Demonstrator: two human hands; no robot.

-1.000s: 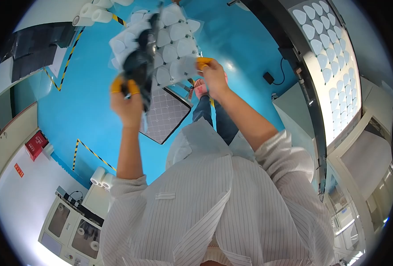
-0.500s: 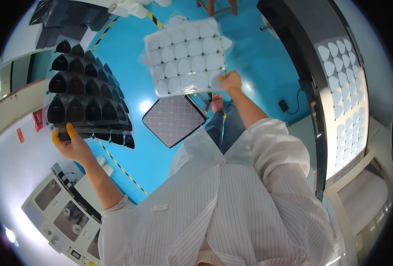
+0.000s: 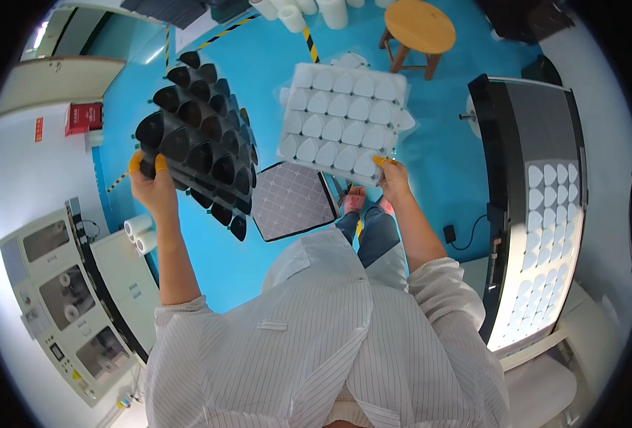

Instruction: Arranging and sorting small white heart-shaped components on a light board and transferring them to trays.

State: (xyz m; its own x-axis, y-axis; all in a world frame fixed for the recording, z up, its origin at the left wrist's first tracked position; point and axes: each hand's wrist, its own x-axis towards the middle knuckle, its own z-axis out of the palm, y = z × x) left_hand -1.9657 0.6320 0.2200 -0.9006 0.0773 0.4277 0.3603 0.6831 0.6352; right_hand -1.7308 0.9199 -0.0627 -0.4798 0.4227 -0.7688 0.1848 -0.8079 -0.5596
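Observation:
My left hand [image 3: 153, 191], with yellow covers on its fingertips, pinches the near corner of a clear film sheet bearing rows of dark, shield-shaped pieces [image 3: 200, 155]. This film bends and hangs tilted, and more dark pieces show beneath its lower edge. In my right hand [image 3: 396, 177], also with a yellow fingertip cover, is the near right corner of a stack of clear sheets with rows of white, shield-shaped pieces [image 3: 343, 130]. That stack is held fairly flat, its layers slightly fanned at the far and right edges. Both are up in the air, apart from each other.
Below the sheets stands a grey, grid-patterned square top with a black edge [image 3: 294, 203]. A round wooden stool [image 3: 420, 27] and white rolls [image 3: 291, 18] are farther off. At right, a lit panel [image 3: 530, 292] carries similar pieces; a cabinet-like machine [image 3: 66, 285] is at left.
The whole view has turned. Both hands and their sheets now appear farther right, the dark sheet more tilted. The wooden stool has come fully into view. Both grips are kept.

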